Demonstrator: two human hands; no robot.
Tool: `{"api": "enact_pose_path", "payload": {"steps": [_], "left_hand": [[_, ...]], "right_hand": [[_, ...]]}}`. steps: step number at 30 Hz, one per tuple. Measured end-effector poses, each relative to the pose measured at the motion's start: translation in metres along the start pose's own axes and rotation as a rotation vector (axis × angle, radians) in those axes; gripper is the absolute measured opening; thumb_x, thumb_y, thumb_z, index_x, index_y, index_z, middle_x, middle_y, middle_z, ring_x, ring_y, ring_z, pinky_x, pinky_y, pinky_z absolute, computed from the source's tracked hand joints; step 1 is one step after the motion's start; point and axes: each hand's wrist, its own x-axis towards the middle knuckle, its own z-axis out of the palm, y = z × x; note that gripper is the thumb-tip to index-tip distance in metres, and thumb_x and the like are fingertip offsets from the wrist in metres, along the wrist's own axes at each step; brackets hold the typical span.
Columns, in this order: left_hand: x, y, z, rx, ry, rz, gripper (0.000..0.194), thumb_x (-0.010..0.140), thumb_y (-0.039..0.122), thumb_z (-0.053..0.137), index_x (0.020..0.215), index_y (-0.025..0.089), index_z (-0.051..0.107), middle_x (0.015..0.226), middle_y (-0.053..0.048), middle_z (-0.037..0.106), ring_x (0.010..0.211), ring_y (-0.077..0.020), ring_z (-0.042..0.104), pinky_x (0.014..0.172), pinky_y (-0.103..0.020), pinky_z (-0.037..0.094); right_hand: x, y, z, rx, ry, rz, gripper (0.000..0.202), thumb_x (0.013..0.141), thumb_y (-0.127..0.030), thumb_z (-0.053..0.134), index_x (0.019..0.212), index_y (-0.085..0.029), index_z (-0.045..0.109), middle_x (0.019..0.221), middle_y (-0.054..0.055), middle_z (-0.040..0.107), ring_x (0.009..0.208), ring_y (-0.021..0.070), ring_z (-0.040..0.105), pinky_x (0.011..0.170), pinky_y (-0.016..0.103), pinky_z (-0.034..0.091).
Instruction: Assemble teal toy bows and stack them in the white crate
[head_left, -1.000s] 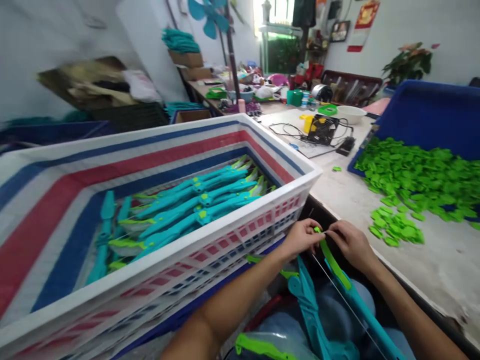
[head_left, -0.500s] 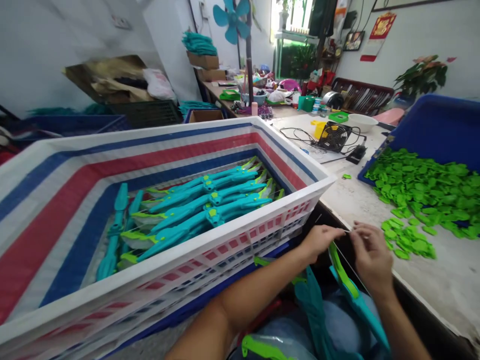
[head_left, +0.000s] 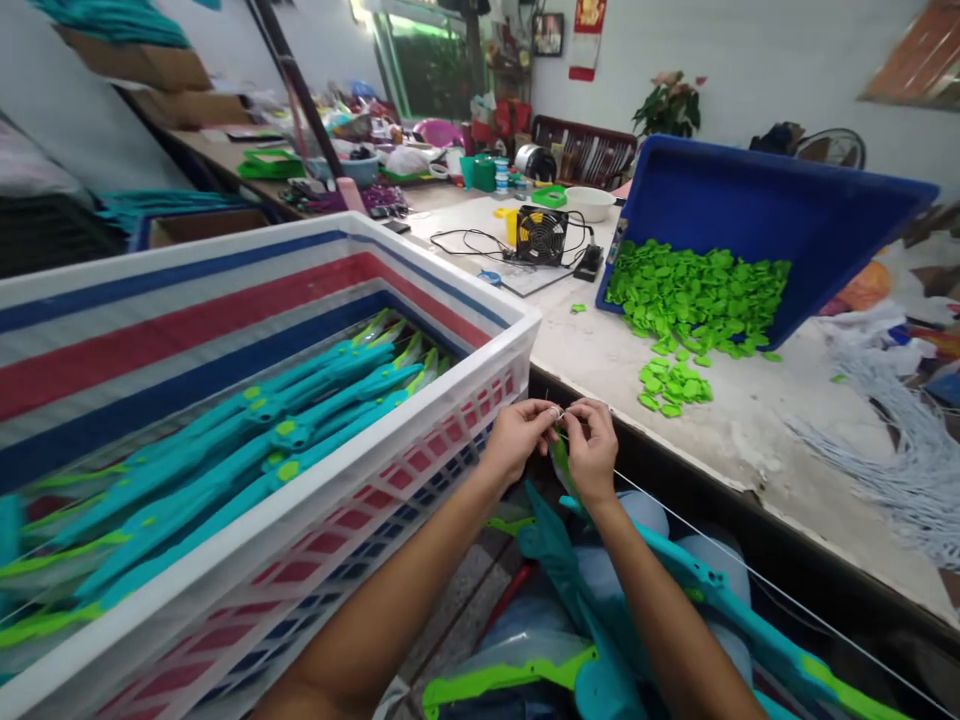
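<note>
My left hand (head_left: 521, 435) and my right hand (head_left: 592, 455) meet fingertip to fingertip, both pinching a thin white string (head_left: 705, 534). From there the string runs taut down to the lower right. Beside it lies a teal plastic toy bow (head_left: 686, 565) with bright green tips, across my lap and partly under my right forearm. Its near green end shows just below my fingers. Another teal and green bow (head_left: 510, 680) rests on my legs, partly covered by my arm. The exact loop or knot between my fingertips is too small to make out.
At left stands a white crate (head_left: 450, 385) lined with striped sheeting, holding several toy bows (head_left: 300, 430). On the table (head_left: 720, 440), a tipped blue bin (head_left: 750, 190) spills green pieces (head_left: 697, 295). A small black fan (head_left: 541, 235) sits behind; pale strings (head_left: 900, 470) lie right.
The view has turned right, so the crate shifts left and more of the table appears. My hands have drawn closer together, still pinching the string, and more of the bow shows along it.
</note>
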Motion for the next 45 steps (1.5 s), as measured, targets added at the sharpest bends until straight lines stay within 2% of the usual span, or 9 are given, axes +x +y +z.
{"api": "enact_pose_path", "payload": {"steps": [5,12,17,20,24,27,32,40,45], "left_hand": [[-0.002,0.004,-0.003,-0.045,-0.081,-0.113,0.034,0.053,0.037,0.081,0.069,0.011,0.068,0.058,-0.003,0.062,0.053,-0.0114,0.057,0.047,-0.021,0.046],[0.0,0.001,0.009,-0.16,0.112,-0.113,0.022,0.051,0.03,0.075,0.058,0.013,0.062,0.054,0.0,0.059,0.052,-0.0106,0.055,0.048,-0.02,0.046],[0.001,0.006,0.008,-0.208,-0.045,-0.174,0.017,0.05,0.025,0.071,0.061,0.012,0.067,0.065,-0.004,0.065,0.065,-0.0147,0.06,0.058,-0.025,0.049],[0.0,0.007,0.006,-0.091,-0.123,-0.106,0.019,0.05,0.022,0.072,0.067,0.012,0.07,0.065,-0.001,0.065,0.062,-0.0116,0.057,0.06,-0.022,0.046],[0.001,0.004,0.009,0.1,-0.123,0.002,0.019,0.057,0.026,0.07,0.072,0.014,0.071,0.062,0.001,0.063,0.054,-0.0088,0.048,0.053,-0.021,0.038],[0.003,0.004,0.01,0.242,-0.091,0.079,0.018,0.061,0.03,0.069,0.069,0.014,0.07,0.064,0.0,0.064,0.058,-0.0117,0.052,0.057,-0.023,0.04],[0.002,0.009,0.007,0.361,-0.176,0.125,0.017,0.062,0.03,0.069,0.07,0.016,0.073,0.071,-0.003,0.068,0.07,-0.0165,0.059,0.067,-0.025,0.045],[-0.006,0.005,0.019,0.56,-0.097,0.227,0.018,0.07,0.032,0.064,0.068,0.017,0.074,0.065,-0.002,0.069,0.063,-0.0164,0.059,0.058,-0.023,0.041],[-0.011,0.0,0.024,0.645,-0.063,0.263,0.02,0.073,0.03,0.06,0.07,0.017,0.074,0.063,0.0,0.069,0.06,-0.0146,0.057,0.056,-0.022,0.039]], "right_hand": [[-0.003,0.002,0.006,0.038,0.027,-0.025,0.014,0.086,-0.019,0.052,0.08,-0.02,0.064,0.09,0.004,0.06,0.087,0.016,0.059,0.078,0.03,0.051],[-0.001,0.003,-0.004,0.041,-0.071,-0.111,0.019,0.089,-0.021,0.053,0.101,-0.023,0.068,0.098,0.006,0.062,0.087,0.016,0.062,0.076,0.03,0.054],[0.009,0.007,-0.019,-0.098,-0.142,-0.278,0.017,0.092,-0.022,0.052,0.091,-0.022,0.069,0.088,0.005,0.064,0.081,0.0156,0.063,0.074,0.029,0.053],[0.012,0.008,-0.024,-0.171,-0.196,-0.319,0.016,0.093,-0.022,0.049,0.089,-0.021,0.065,0.088,0.005,0.063,0.081,0.0158,0.062,0.073,0.03,0.052],[0.011,0.008,-0.026,-0.202,-0.17,-0.319,0.016,0.093,-0.021,0.046,0.084,-0.02,0.059,0.083,0.005,0.061,0.08,0.0164,0.059,0.074,0.03,0.049],[0.01,0.01,-0.028,-0.178,-0.138,-0.215,0.015,0.092,-0.021,0.047,0.08,-0.021,0.056,0.078,0.003,0.059,0.075,0.0159,0.057,0.069,0.029,0.047],[0.009,0.009,-0.035,-0.089,-0.174,-0.059,0.015,0.09,-0.023,0.048,0.078,-0.02,0.057,0.077,0.001,0.059,0.073,0.015,0.057,0.068,0.027,0.046],[0.004,0.016,-0.043,-0.112,-0.214,-0.034,0.017,0.091,-0.026,0.044,0.078,-0.02,0.055,0.077,0.002,0.058,0.073,0.0155,0.056,0.069,0.027,0.046],[0.006,0.018,-0.043,-0.308,-0.073,-0.079,0.019,0.093,-0.024,0.039,0.079,-0.021,0.052,0.077,0.004,0.056,0.073,0.0172,0.054,0.07,0.03,0.046]]}}
